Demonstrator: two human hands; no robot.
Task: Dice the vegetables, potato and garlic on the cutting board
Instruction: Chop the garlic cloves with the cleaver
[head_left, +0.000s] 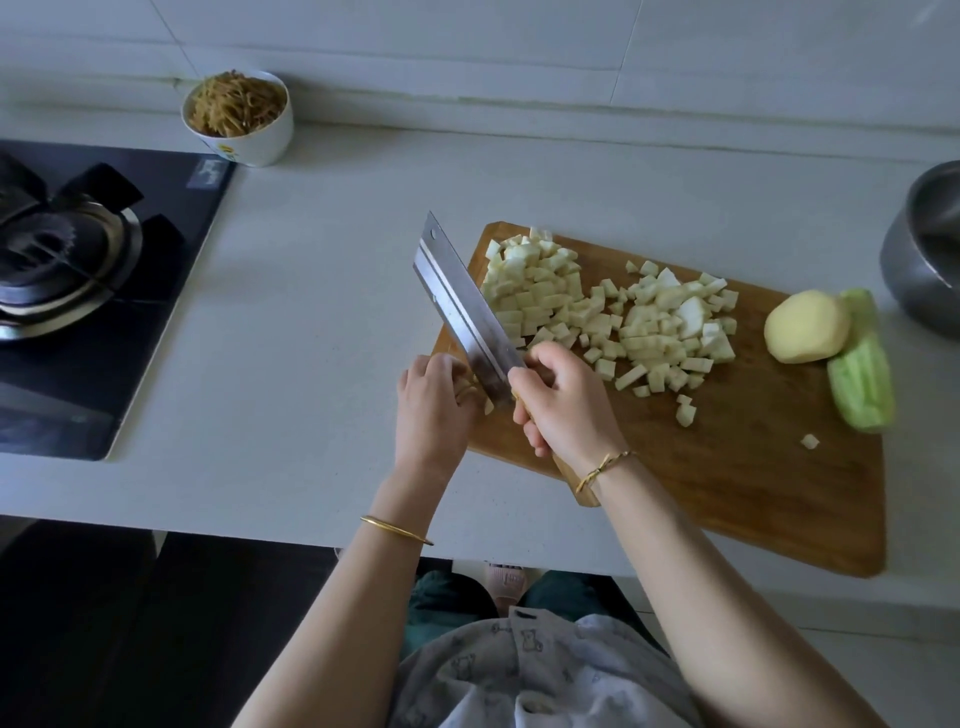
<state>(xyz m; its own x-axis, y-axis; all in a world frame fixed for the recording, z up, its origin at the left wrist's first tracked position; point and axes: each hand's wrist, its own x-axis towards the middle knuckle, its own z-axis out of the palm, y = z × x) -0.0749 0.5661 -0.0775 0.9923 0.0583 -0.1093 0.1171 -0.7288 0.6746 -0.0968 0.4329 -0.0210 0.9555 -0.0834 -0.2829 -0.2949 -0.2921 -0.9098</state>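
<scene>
A wooden cutting board (727, 467) lies on the white counter. Several pale vegetable dice (597, 306) are heaped across its far half. A peeled potato (805, 326) and a peeled green gourd (860, 374) rest at the board's right edge. My right hand (566, 405) grips the wooden handle of a broad cleaver (462, 306), whose blade slants up to the left over the board's left end. My left hand (434, 400) curls over a small pale piece at the board's left edge, beside the blade; the piece is mostly hidden by my fingers.
A gas hob (93, 291) takes up the counter's left side. A white bowl of brown shredded food (239, 117) stands at the back wall. A metal pot (924, 249) sits at the far right. The counter's front edge runs just below the board.
</scene>
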